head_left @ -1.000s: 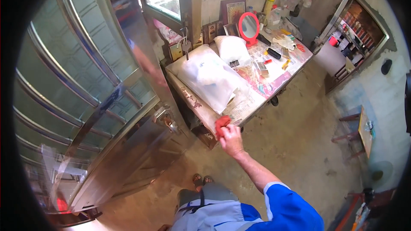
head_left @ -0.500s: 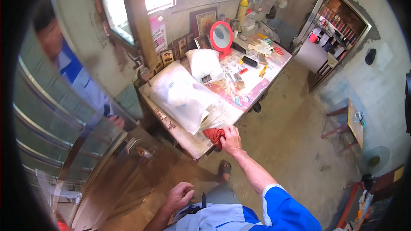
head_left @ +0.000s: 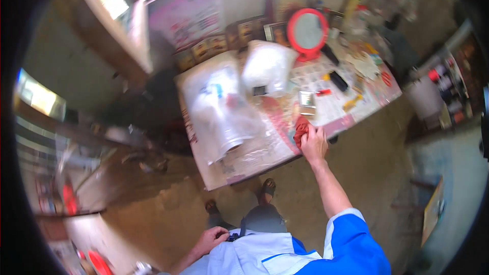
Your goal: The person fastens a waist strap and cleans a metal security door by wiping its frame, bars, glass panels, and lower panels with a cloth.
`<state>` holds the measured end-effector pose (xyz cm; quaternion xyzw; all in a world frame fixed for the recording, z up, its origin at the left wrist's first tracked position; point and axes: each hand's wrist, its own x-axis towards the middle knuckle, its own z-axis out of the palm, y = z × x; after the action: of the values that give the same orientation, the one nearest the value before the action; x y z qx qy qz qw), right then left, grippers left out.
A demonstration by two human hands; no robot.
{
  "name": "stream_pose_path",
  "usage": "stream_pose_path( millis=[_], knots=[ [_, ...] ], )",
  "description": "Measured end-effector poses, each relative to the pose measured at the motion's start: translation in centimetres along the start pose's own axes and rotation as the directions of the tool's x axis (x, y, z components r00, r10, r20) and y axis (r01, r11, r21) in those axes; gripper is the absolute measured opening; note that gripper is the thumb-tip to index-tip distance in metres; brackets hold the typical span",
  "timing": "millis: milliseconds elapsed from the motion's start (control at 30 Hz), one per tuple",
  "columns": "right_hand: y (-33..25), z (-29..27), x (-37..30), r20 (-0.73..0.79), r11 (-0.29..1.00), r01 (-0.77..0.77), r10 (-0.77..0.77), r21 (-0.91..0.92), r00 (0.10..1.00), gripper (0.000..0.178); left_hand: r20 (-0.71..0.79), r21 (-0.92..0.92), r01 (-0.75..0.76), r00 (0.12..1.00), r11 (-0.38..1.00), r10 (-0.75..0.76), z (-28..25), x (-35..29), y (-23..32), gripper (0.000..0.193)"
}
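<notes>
My right hand [head_left: 315,145] is closed on a crumpled red cloth [head_left: 301,128], pressed to the tabletop near its front edge. Just beyond the cloth lies a small pale flat box [head_left: 306,103]. Farther left, a large clear plastic bag [head_left: 219,104] with a roll inside lies on the table. Behind it a white plastic packet [head_left: 270,66] rests near a black binder clip [head_left: 259,90]. Down by my waist, my left hand [head_left: 210,241] hangs with its fingers curled in, beside a dark strap [head_left: 234,236]; I see nothing in it.
The table [head_left: 254,165] also bears a red-framed round mirror [head_left: 307,34], a black cylindrical object [head_left: 338,80], pale gloves [head_left: 360,66] and red-handled scissors [head_left: 386,79]. Framed pictures [head_left: 244,31] line the wall. A small wooden stool [head_left: 433,209] stands at the right.
My right hand has moved the red cloth from the table's near left corner to the right along the front edge. My view has turned left; my left hand is now closer to my waist.
</notes>
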<state>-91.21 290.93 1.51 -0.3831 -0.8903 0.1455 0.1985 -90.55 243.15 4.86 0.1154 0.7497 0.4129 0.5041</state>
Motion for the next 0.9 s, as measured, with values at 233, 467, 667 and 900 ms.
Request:
stream_pose_path(
  millis=[233,467,667,900],
  knots=[
    [-6.9,1.3,-4.9,0.187,0.876,0.483,-0.475,0.004,0.86,0.028,-0.14,-0.092,0.008,0.99,0.996,-0.021,4.4,-2.2,-3.2,0.028],
    [-0.4,3.0,2.8,0.1,0.992,0.08,-0.07,-0.101,0.993,0.032,-0.244,-0.203,-0.129,0.967,0.971,0.077,5.9,-7.9,-10.8,0.029],
    [-6.2,1.1,-4.5,0.34,0.842,0.526,-0.464,-0.117,0.818,0.076,-0.41,-0.335,-0.115,0.911,0.935,-0.035,6.3,-15.2,-18.9,0.03],
    [-14.6,-2.5,-16.9,0.334,0.575,0.814,-0.785,0.082,0.521,0.035,-0.526,-0.177,-0.218,0.845,0.96,0.095,7.5,-23.2,-24.8,0.032]
  ],
)
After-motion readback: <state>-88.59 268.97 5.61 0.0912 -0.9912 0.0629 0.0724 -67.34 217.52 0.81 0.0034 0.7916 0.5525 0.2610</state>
